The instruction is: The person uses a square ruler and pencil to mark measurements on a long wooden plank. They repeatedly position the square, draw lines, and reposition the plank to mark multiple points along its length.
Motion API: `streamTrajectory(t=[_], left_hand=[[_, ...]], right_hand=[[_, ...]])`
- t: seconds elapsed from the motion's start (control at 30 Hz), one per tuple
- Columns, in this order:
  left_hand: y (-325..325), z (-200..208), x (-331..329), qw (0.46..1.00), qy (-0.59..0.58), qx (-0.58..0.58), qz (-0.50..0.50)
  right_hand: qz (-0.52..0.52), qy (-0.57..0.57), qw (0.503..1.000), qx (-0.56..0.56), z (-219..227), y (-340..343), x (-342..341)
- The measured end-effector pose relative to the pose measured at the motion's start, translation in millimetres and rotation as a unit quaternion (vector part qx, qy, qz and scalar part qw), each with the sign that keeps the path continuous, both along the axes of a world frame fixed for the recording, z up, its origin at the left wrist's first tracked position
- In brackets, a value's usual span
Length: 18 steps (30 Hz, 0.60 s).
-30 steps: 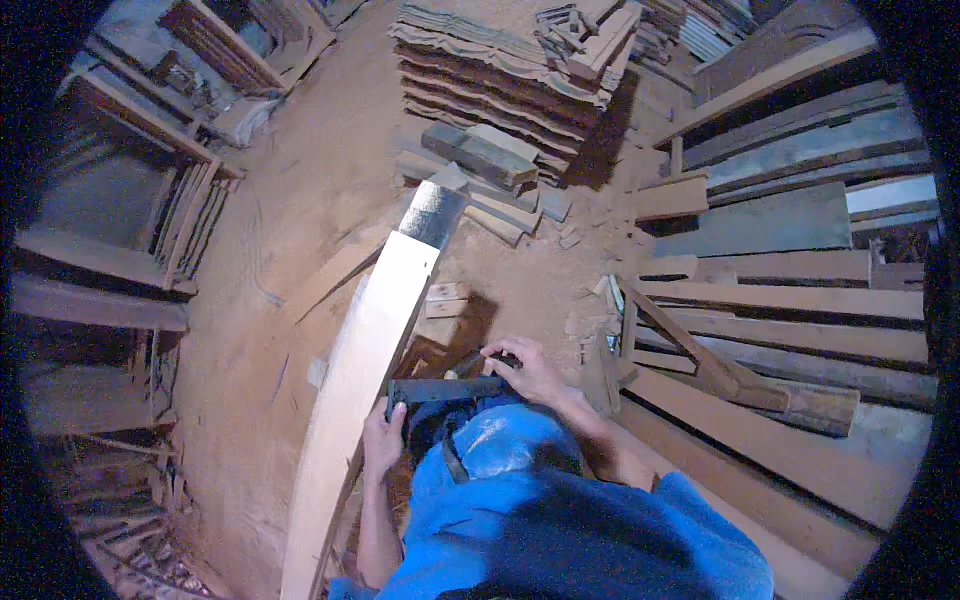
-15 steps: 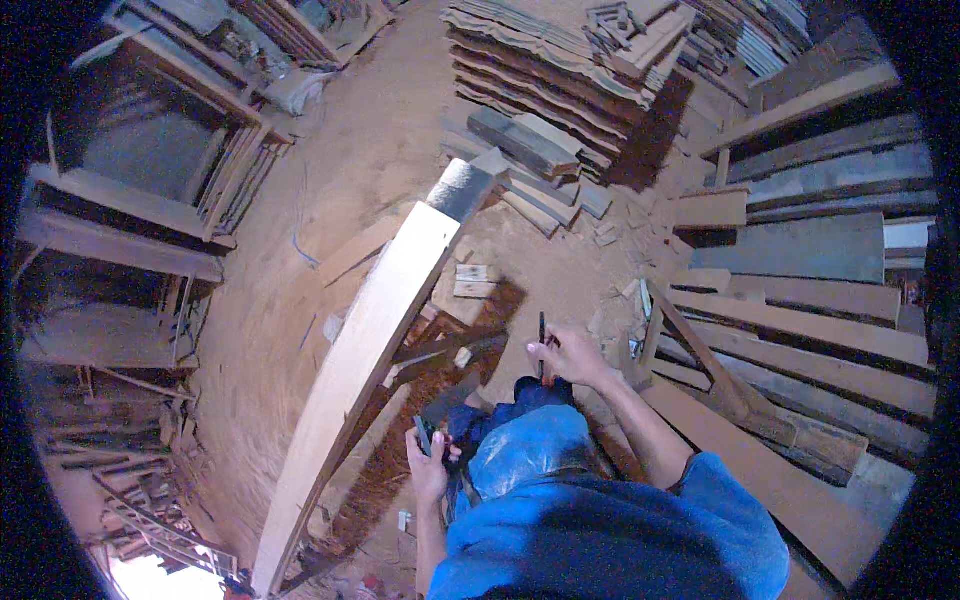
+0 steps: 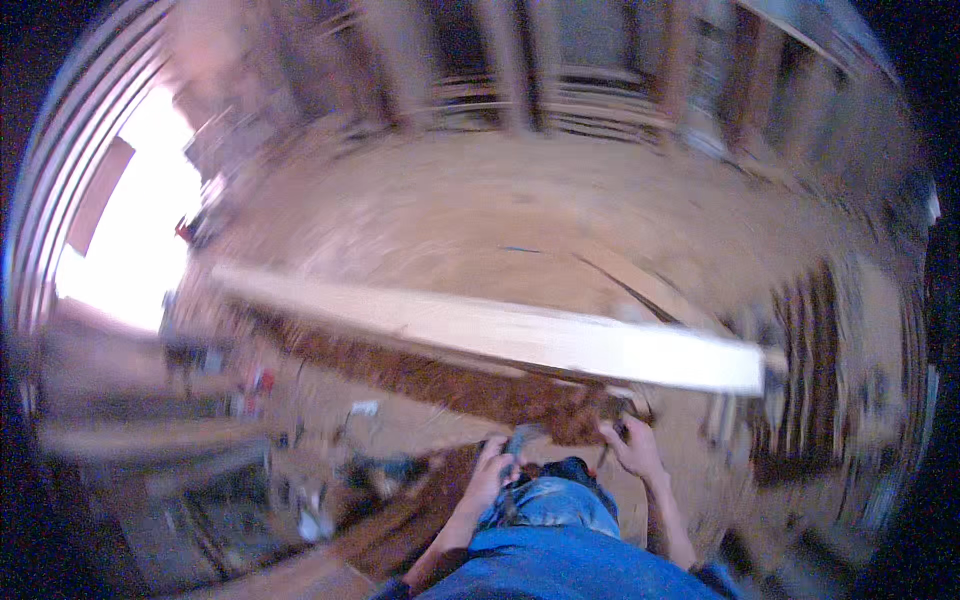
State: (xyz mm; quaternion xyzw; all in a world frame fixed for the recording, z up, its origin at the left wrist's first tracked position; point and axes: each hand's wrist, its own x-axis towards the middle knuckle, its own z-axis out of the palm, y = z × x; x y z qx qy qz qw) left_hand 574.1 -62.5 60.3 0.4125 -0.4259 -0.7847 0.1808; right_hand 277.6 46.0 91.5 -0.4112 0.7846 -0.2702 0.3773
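A long pale wooden beam (image 3: pixel 480 325) stretches across in front of me from left to right. My left hand (image 3: pixel 486 478) is closed around a flat grey-blue tool (image 3: pixel 521 437), whose kind the blur hides. My right hand (image 3: pixel 640 450) pinches a slim dark stick (image 3: pixel 621 431), pencil-like in shape, just below the beam's near side. Neither hand touches the beam. Both are held in front of my blue shirt (image 3: pixel 560 555).
Wavy-edged stacked boards (image 3: pixel 808 360) stand at the right. Bright light comes through an opening (image 3: pixel 150 215) at the far left. Timber frames (image 3: pixel 500 70) line the back, beyond a dusty floor (image 3: pixel 450 210). A red object (image 3: pixel 262 380) lies at the left.
My view has swung left, so the beam now lies crosswise instead of slanting away. Both hands still hold their things, and the right one's dark stick is now tilted. The picture is blurred.
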Motion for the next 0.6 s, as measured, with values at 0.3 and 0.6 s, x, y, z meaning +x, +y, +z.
streamTrajectory(t=[0.3, 0.6], left_hand=[[-94.5, 31.6, 149.8, 0.982, 0.031, -0.018, 0.183], [-163.9, 79.0, 229.1, 0.913, -0.113, -0.134, 0.369]], right_hand=[[0.199, 0.007, 0.974, -0.109, 12.4, -194.2, 170.8], [0.311, 0.044, 0.924, -0.216, -14.7, -309.8, 272.7]])
